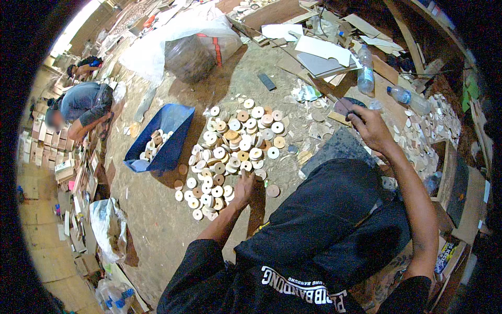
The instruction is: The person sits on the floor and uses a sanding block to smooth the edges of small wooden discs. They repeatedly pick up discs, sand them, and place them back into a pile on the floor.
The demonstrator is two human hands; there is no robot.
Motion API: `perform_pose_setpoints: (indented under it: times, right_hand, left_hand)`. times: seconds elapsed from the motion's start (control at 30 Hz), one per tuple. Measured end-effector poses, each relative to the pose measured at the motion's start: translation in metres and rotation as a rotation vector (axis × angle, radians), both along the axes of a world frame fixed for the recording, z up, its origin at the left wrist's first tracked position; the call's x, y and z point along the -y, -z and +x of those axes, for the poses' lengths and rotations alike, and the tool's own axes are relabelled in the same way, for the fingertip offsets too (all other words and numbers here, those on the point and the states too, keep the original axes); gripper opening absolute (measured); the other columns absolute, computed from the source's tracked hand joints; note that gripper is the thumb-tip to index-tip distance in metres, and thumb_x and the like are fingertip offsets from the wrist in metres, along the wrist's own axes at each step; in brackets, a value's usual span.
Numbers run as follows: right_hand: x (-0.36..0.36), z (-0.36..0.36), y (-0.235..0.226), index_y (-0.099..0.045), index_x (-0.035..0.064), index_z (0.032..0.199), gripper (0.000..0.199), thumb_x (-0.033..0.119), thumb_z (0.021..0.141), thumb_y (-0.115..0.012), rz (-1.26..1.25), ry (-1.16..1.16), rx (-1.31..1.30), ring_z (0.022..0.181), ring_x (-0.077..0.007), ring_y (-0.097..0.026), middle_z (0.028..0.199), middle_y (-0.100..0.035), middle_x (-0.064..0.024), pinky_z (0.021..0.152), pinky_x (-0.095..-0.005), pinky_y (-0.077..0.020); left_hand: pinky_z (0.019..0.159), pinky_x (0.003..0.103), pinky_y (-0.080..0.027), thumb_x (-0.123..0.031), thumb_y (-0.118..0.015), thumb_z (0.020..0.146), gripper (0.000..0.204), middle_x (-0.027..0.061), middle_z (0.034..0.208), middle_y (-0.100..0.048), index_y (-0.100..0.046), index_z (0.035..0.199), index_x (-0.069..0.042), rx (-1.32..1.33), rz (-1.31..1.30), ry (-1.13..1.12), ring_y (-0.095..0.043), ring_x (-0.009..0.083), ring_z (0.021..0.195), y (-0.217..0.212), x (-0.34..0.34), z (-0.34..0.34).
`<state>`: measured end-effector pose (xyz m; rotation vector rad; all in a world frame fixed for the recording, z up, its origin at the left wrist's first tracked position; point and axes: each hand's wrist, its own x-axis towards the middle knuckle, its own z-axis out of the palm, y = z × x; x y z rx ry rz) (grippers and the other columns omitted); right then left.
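Wooden discs [232, 152] lay spread in a pile on the dusty floor [157, 220], right before the seated person. Left hand [243, 189] rested at the pile's near edge, fingers curled over one disc. Farther off, right hand [370, 125] gripped a dark tool [346, 106]. Beyond lay a blue tray [162, 137] holding more discs.

Single head view, looking steeply down at floor [157, 220]; rim probably distorted.
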<state>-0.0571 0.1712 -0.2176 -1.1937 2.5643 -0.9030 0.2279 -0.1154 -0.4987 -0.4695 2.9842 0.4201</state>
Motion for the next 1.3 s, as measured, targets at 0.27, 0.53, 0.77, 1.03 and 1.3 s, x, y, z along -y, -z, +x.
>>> perform_pose_setpoints:
  times: [0.27, 0.53, 0.77, 1.03, 1.3]
  right_hand:
    - [-0.005, -0.001, 0.000, -0.056, 0.0000, 0.098, 0.018, 0.016, 0.090, -0.052, 0.013, 0.014, 0.013, 0.077, -0.0376, -0.060, 0.083, -0.061, -0.0195, 0.069, -0.0438, -0.0449]
    - [-0.003, 0.001, 0.005, -0.057, -0.0015, 0.089, 0.019, 0.017, 0.091, -0.052, -0.116, -0.024, -0.083, 0.062, -0.0256, -0.057, 0.069, -0.058, -0.0149, 0.060, -0.0379, -0.0426]
    - [-0.006, -0.001, 0.000, -0.059, 0.0008, 0.104, 0.022, 0.015, 0.089, -0.053, 0.002, -0.005, 0.028, 0.083, -0.0353, -0.063, 0.089, -0.064, -0.0199, 0.075, -0.0411, -0.0474]
    - [-0.004, -0.001, 0.011, -0.057, -0.0013, 0.091, 0.018, 0.016, 0.092, -0.050, -0.049, 0.047, 0.053, 0.058, -0.0169, -0.050, 0.065, -0.055, -0.0094, 0.057, -0.0325, -0.0397]
    - [-0.005, -0.002, 0.016, -0.058, -0.0009, 0.098, 0.020, 0.017, 0.093, -0.050, 0.045, 0.010, 0.039, 0.063, -0.0198, -0.055, 0.073, -0.061, -0.0121, 0.060, -0.0336, -0.0438]
  left_hand:
    - [0.068, 0.051, -0.051, -0.014, -0.061, 0.079, 0.041, 0.0246, 0.115, -0.042, -0.049, 0.118, -0.004, -0.013, -0.169, -0.025, -0.056, 0.0440, 0.095, 0.022, -0.002, -0.012]
    - [0.072, 0.051, -0.051, -0.019, -0.057, 0.083, 0.040, 0.0234, 0.115, -0.041, -0.050, 0.119, -0.002, 0.187, 0.030, -0.229, -0.052, 0.0455, 0.105, -0.001, -0.017, -0.023]
    - [0.072, 0.051, -0.050, -0.025, -0.059, 0.083, 0.034, 0.0214, 0.112, -0.046, -0.058, 0.109, -0.005, 0.033, 0.018, -0.265, -0.051, 0.0452, 0.106, -0.015, -0.020, -0.023]
    - [0.064, 0.053, -0.051, -0.023, -0.056, 0.084, 0.034, 0.0218, 0.113, -0.048, -0.054, 0.114, -0.007, 0.074, 0.035, -0.346, -0.056, 0.0439, 0.092, 0.004, -0.017, -0.024]
    - [0.060, 0.051, -0.050, -0.016, -0.059, 0.080, 0.031, 0.0227, 0.110, -0.047, -0.056, 0.109, -0.005, -0.014, -0.081, -0.355, -0.059, 0.0394, 0.082, 0.023, -0.019, -0.012]
